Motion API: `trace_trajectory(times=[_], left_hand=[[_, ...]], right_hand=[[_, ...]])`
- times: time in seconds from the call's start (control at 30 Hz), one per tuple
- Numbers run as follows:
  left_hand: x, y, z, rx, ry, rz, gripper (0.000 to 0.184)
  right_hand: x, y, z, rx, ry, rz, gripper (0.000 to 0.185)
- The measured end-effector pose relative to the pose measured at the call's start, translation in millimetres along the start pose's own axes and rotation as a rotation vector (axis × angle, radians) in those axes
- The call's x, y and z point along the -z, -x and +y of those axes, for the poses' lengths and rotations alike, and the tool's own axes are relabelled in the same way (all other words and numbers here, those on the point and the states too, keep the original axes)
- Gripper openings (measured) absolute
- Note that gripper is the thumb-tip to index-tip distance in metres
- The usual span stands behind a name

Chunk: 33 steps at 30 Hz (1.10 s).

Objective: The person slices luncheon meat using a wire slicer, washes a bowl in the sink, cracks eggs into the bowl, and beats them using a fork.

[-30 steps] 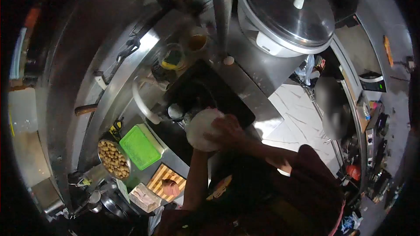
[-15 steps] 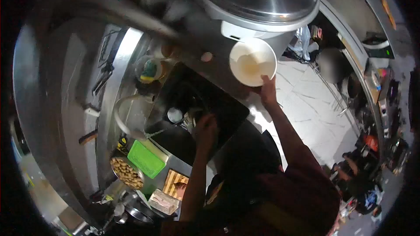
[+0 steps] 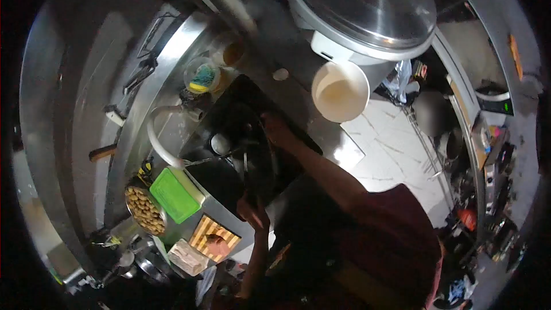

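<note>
My left hand [image 3: 251,211] is closed at the near edge of the black sink [image 3: 221,106], by a thin, light-coloured utensil-like thing [image 3: 245,166]. What its fingers grip is too dark to make out. Farther over the sink, my right hand [image 3: 278,132] has its fingers curled beside a faint curved rim. Shadow hides whether it grips that rim. A small white round thing [image 3: 219,144] lies in the sink. Beyond my right hand, a white tub [image 3: 357,89] with pale contents stands apart from both hands, beside a large steel-lidded cooker [image 3: 367,14].
A white curved faucet [image 3: 154,129] rises beside the sink. Nearby are a cup with a sponge [image 3: 202,78], a green container [image 3: 175,195], a bowl of small round brown items [image 3: 144,211], a striped board [image 3: 202,234] with a pinkish piece, and a wrapped block [image 3: 187,257].
My right hand has let go of the white tub, which now stands by the cooker, and has moved over the sink. My left hand has drawn back to the sink's near edge.
</note>
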<state>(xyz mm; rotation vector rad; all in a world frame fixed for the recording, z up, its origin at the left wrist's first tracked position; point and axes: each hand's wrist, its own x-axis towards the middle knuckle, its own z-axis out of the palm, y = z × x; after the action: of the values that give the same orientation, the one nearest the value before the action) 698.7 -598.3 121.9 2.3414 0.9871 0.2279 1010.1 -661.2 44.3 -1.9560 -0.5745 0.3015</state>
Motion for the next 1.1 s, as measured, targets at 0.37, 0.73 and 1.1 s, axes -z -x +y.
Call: trace_trajectory(times=[0.37, 0.73, 1.1], left_hand=[[-9, 26, -16, -0.264, -0.258, 0.119, 0.076], [-31, 32, -36, -0.045, -0.273, 0.054, 0.069], [-18, 33, -30, -0.115, -0.238, 0.067, 0.065]], right_hand=[[-76, -164, 130, -0.539, 0.423, -0.114, 0.046], [-104, -190, 211, -0.623, 0.410, -0.121, 0.047], [-56, -83, 117, -0.626, -0.299, -0.008, 0.048]])
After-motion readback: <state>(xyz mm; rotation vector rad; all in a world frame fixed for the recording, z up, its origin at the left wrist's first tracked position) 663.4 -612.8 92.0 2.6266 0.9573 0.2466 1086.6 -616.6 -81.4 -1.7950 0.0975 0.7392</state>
